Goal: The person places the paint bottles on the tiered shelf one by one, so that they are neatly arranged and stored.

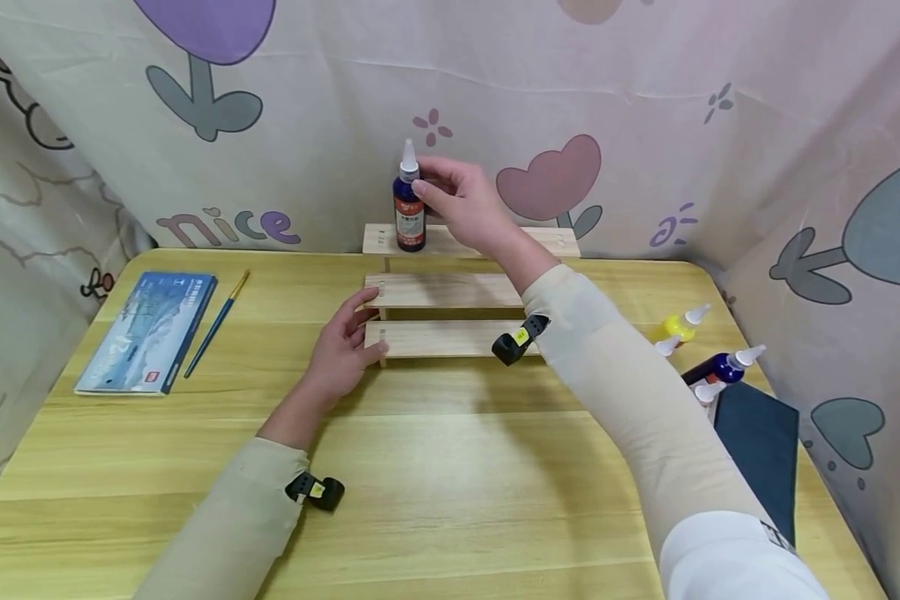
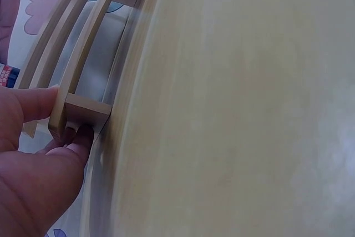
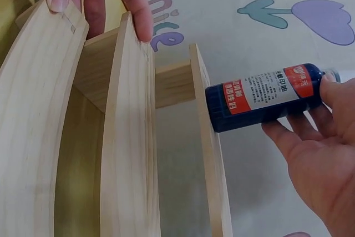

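from my end, r hand [image 1: 465, 200] pinches the dark blue nozzle-top bottle [image 1: 409, 223] up near its neck. btl's upright, long axis vertical, white nozzle [image 1: 408, 157] straight up, red/white label facing my head cam, base touching the top board at the l end of the three-tier wooden rack [image 1: 450, 338]. l hand [image 1: 337, 350] grips that same end, below the btl, thumb at the bottom board; rack's long axis runs l to r. paintbrush [image 1: 216, 325] lies l of l hand, bristle end pointing to the back. yellow btl [image 1: 677, 327] sits r of r hand.
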Tool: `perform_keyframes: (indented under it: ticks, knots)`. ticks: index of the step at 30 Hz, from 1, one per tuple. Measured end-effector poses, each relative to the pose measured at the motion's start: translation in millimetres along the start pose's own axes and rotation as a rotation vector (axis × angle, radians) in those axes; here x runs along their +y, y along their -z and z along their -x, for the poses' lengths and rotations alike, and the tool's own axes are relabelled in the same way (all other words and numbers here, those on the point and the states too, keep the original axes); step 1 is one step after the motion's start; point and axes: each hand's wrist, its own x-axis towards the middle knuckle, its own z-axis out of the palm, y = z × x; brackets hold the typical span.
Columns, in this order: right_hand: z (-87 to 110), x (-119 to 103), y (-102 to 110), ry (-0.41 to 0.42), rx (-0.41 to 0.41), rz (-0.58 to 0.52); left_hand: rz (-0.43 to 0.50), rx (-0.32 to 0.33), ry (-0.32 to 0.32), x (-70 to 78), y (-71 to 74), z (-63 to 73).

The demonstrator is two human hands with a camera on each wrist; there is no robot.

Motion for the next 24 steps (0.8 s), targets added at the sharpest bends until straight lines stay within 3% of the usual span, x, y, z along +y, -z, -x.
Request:
perform_keyframes:
  ticks: [7,11,14,24]
  knots:
    - [-0.3,3.6,-0.3,0.006,0.031,-0.012,-0.001,-0.007,-0.002,0.1,-0.6,-0.4]
    - [14.0,0.1,3.0,0.0,0.131,-0.139,-0.016,0.003,0.015,0.7,-1.3,-0.3]
    - [34.0,-6.2,5.2,0.027,0.207,-0.178,-0.026,0.01,0.027,0.9,-1.6,-0.7]
    - [129.1,-21.7,12.8,0.192,0.291,-0.044,-0.009,0.005,0.029,1.6,-1.3,1.5]
